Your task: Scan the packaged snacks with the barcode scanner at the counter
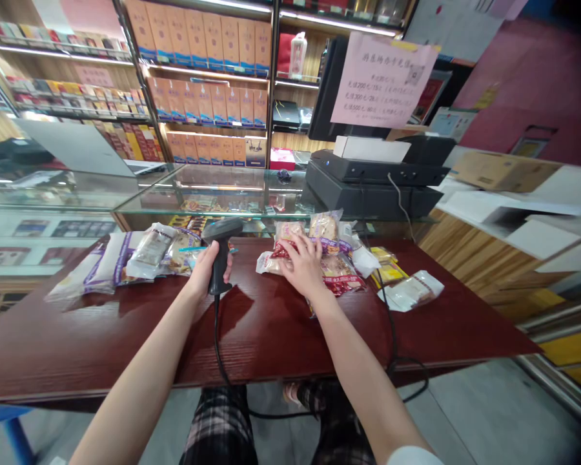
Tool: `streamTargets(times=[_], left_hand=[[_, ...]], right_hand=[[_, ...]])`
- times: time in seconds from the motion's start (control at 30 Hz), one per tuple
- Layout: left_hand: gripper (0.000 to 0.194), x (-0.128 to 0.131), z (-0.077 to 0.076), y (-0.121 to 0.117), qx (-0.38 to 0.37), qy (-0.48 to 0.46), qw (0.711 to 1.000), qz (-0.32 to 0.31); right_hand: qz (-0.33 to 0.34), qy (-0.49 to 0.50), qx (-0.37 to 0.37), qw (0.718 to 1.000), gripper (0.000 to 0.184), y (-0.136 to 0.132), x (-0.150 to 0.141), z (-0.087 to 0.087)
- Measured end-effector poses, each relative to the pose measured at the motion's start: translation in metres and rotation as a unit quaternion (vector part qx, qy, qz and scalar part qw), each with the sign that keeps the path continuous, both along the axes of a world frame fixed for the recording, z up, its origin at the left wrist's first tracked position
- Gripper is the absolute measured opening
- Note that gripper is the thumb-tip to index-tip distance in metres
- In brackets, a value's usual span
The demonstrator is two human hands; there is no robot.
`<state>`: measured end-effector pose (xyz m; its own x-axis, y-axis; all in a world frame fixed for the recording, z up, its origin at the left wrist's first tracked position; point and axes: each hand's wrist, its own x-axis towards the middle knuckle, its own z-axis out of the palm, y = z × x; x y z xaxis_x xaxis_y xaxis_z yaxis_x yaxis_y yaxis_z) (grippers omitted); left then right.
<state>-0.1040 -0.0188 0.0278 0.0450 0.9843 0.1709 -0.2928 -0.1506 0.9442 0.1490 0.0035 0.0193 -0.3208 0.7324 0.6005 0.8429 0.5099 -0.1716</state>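
Dark red wood-grain desk (126,342), glossy top, spanning the view. Directly on the surface: white-and-purple plastic bag (90,268) at far left; clear plastic-wrapped pastry packets (290,236) overlapping in a loose central cluster; red-printed clear packet (339,274) touching that cluster; flat yellow packets (390,270) further right; white translucent packet (409,290) just beside those. Thin black cable (386,316) lying across the right portion, passing over the front edge.
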Motion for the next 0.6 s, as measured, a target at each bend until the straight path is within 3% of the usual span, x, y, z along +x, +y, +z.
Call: streamTargets(times=[0.1,0.23,0.33,0.5,0.6], left_hand=[[0.058,0.002,0.002,-0.001,-0.004,0.015,1.000,0.003],[0.058,0.003,0.004,-0.003,-0.010,0.019,1.000,-0.002],[0.059,0.002,0.003,-0.003,-0.004,0.005,1.000,0.003],[0.058,-0.004,0.005,-0.002,-0.010,-0.003,1.000,0.019],[0.058,-0.009,0.006,-0.001,0.008,-0.019,0.997,0.073]], right_hand=[[0.034,-0.043,0.013,0.998,0.047,-0.004,-0.010,-0.006],[0.073,-0.139,-0.040,0.987,0.048,-0.003,-0.029,-0.025],[0.053,-0.160,-0.060,0.984,0.045,0.000,-0.036,-0.034],[0.009,-0.121,-0.073,0.990,0.040,0.006,-0.035,-0.035],[-0.010,-0.118,-0.070,0.991,0.040,0.009,-0.032,-0.037]])
